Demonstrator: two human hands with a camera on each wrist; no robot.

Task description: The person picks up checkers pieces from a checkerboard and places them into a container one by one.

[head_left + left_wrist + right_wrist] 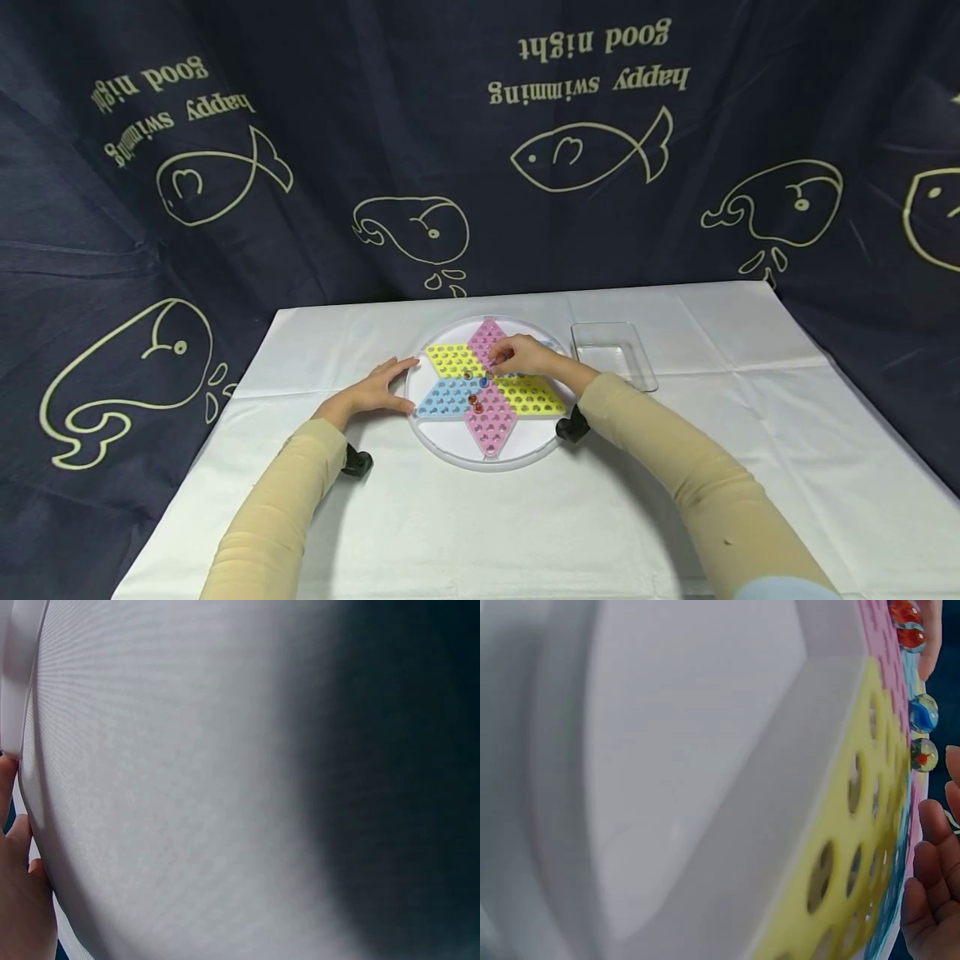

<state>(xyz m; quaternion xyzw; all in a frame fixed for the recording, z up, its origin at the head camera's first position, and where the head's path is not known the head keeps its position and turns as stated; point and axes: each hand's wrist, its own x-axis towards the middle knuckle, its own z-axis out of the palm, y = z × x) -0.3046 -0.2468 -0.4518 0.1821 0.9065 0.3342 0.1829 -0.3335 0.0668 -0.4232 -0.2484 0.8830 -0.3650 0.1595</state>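
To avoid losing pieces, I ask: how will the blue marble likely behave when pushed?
The blue marble is round, so it would probably roll once freed. Its glossy surface may make it slippery. The perforated board might hold it against a light push.

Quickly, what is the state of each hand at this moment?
Left hand: open, at the board's left edge.
Right hand: over the board; whether it holds anything cannot be told.

Soft light brightens my white tablecloth (435,533), faintly shadowed beside my sleeves (690,462). My right wrist view blurs the board's near rim (562,787).
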